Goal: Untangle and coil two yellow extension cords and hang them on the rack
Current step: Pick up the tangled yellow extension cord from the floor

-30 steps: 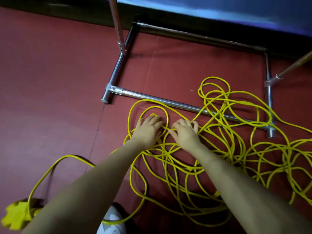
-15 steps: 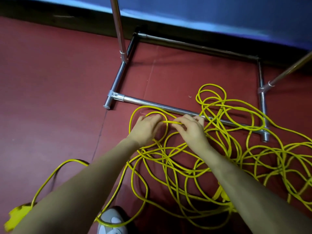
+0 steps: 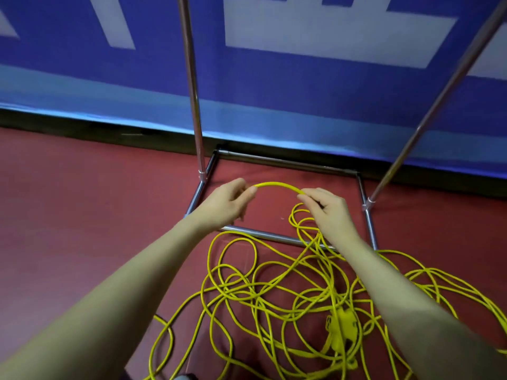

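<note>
We pinched cord arc (image 3: 277, 185) between left hand (image 3: 223, 204) and right hand (image 3: 327, 211), raised at 12 o'clock above tangle (image 3: 274, 292) on floor. Best: fed slowly, traced one strand, avoided tightening loops near rack (image 3: 274, 235).

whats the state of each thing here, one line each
left hand: raised, pinching one end of a lifted cord section
right hand: raised, pinching the other end of it
lifted cord section: arched between the hands, off the floor
yellow cords: tangled on the floor, uncoiled
yellow plug block: lying in the tangle
rack: standing, no cord visible on it
</note>
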{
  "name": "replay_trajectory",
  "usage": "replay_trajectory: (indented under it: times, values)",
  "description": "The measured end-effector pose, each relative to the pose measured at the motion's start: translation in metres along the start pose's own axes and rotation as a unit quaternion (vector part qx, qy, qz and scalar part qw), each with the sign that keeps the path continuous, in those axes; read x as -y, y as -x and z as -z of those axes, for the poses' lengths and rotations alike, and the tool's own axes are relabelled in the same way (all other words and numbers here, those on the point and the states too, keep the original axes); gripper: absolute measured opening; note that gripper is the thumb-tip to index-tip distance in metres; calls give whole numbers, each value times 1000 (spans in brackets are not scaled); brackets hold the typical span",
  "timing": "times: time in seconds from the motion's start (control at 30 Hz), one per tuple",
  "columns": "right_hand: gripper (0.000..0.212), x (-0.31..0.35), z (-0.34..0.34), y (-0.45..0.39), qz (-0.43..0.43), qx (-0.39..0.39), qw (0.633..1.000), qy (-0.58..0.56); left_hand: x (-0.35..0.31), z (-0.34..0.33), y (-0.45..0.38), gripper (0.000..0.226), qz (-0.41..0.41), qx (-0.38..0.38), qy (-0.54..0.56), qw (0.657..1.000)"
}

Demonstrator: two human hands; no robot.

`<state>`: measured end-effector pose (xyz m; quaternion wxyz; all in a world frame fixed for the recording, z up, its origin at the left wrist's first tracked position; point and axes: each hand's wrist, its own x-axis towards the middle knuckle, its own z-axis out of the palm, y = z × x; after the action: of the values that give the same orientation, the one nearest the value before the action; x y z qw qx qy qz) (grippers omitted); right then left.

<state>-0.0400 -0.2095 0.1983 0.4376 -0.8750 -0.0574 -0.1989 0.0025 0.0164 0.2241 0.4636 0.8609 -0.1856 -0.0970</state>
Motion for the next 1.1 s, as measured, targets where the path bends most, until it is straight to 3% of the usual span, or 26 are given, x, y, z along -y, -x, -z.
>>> replay_trajectory:
  times: [0.07, 0.2, 0.3, 0.43, 0.53, 0.63, 0.8, 0.9, 1.0, 1.1]
  values:
    - [13, 24, 15, -10, 15, -7, 1000, -19, -24, 6, 7, 28, 5, 28, 40, 999]
    - [13, 60, 34, -17, 49, 13, 998, -35, -71, 16, 16, 25, -53, 3, 61, 997]
    - [7, 70, 44, -13, 29, 24, 997, -63, -88, 17, 24, 24, -79, -59, 97, 990]
    - [19, 48, 54, 0, -55, 51, 995, -71, -90, 31, 28, 25, -47, -148, 197, 968]
    - [16, 44, 62, 4, -95, 34, 990, -98, -86, 47, 34, 26, -19, -106, 127, 986]
    - [15, 59, 65, 0, -67, 35, 991, -109, -85, 46, 41, 30, -2, -40, 145, 989]
    - [12, 81, 57, -7, -8, 87, 994, -71, -98, 26, 39, 24, -64, 22, 71, 995]
    - [8, 84, 57, -7, -25, 74, 989, -124, -99, 21, 31, 24, -75, -16, 84, 994]
    - [10, 64, 64, -1, -93, 97, 983, -126, -91, 34, 25, 22, -52, -98, 225, 968]
    - [13, 49, 67, 6, -159, 96, 969, -165, -72, 51, 25, 22, -16, -88, 280, 956]
